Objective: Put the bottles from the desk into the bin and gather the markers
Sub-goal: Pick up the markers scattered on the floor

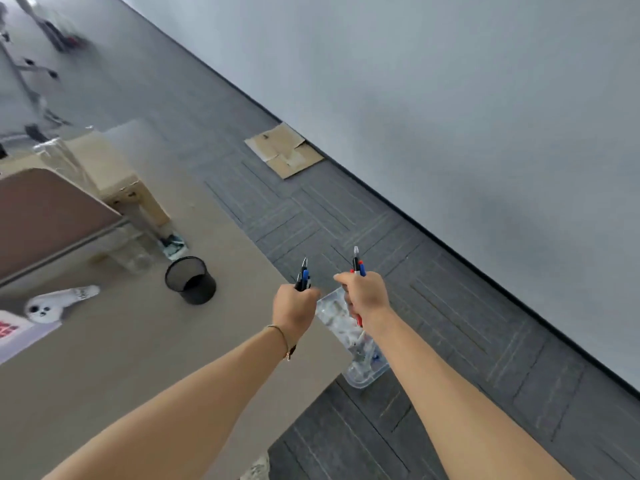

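My left hand (pixel 293 309) grips a small bunch of markers (pixel 303 276), black and blue, tips pointing up, over the desk's far edge. My right hand (pixel 363 293) grips another bunch of markers (pixel 357 265), red, blue and black, held just past the desk edge above a clear plastic bin (pixel 363 377) on the floor. Inside the bin lie several crumpled clear bottles (pixel 337 315). A black mesh pen cup (pixel 190 279) stands on the beige desk (pixel 138 348), left of my left hand.
A white seal plush (pixel 55 304) lies at the desk's left, beside a white and red box (pixel 14 332). A clear container (pixel 133 251) stands behind the cup by a brown partition (pixel 45 216). Flat cardboard (pixel 284 150) lies on the grey carpet by the wall.
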`<state>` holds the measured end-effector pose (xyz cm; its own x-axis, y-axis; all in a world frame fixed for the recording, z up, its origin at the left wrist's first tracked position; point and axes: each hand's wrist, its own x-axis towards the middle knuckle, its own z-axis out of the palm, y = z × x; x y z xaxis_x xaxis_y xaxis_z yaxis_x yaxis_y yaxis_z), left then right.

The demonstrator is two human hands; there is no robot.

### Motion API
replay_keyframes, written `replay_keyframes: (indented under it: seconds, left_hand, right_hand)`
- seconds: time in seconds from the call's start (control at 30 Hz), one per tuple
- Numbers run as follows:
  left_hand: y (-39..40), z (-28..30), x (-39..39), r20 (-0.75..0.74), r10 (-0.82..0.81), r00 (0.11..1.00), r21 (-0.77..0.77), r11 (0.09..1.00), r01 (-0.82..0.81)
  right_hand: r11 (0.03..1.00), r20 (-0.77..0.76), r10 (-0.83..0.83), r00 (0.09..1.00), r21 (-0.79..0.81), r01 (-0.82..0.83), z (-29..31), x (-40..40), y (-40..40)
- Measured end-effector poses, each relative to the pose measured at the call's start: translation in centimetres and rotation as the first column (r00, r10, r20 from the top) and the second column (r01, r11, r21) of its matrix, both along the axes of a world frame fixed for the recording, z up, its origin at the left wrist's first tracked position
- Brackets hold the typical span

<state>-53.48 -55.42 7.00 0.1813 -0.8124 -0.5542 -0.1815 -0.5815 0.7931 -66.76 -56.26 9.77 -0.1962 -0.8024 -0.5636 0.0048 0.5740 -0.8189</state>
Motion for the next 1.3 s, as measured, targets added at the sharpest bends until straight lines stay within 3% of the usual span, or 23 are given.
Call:
replay_keyframes:
  seconds: [0.23, 0.37, 0.53, 0.7, 0.87, 1.1, 1.3]
  left_hand:
    - [-3.3, 0.1, 13.5, 0.014, 0.185, 0.983, -0.082, 0.980, -0.183]
    - [-5.5, -0.2, 19.4, -0.032, 0.350, 0.936, -0.153, 0.924, -0.350]
    - [-8.0, -0.5, 23.7, -0.200, 0.566, 0.800, -0.108, 0.799, -0.592]
    - [-10.9, -2.4, 25.8, -0.282, 0.701, 0.655, -0.077, 0.665, -0.743]
    - [-12.9, -4.5, 25.7, -0.290, 0.732, 0.616, -0.099, 0.617, -0.781]
    - [-13.7, -7.2, 25.4, -0.081, 0.799, 0.596, -0.210, 0.571, -0.794]
    - [-13.4, -7.3, 24.0, 0.009, 0.733, 0.680, -0.332, 0.644, -0.689]
  right_hand:
    - [0.991, -0.031, 0.131, 0.991, 0.008, -0.131, -0.6, 14.0, -4.8]
    - [0.979, -0.022, 0.204, 0.979, -0.020, -0.204, -1.3, 20.4, -7.3]
    - [0.960, -0.012, 0.279, 0.960, -0.033, -0.279, -2.3, 25.7, -10.4]
    - [0.954, 0.107, 0.300, 0.948, -0.013, -0.301, -3.7, 28.1, -13.9]
    - [0.947, 0.167, 0.316, 0.934, -0.002, -0.321, -4.7, 29.1, -17.0]
    - [0.946, 0.218, 0.306, 0.927, 0.036, -0.321, -7.2, 30.2, -17.8]
    - [0.948, 0.227, 0.303, 0.926, 0.024, -0.316, -8.2, 30.0, -17.6]
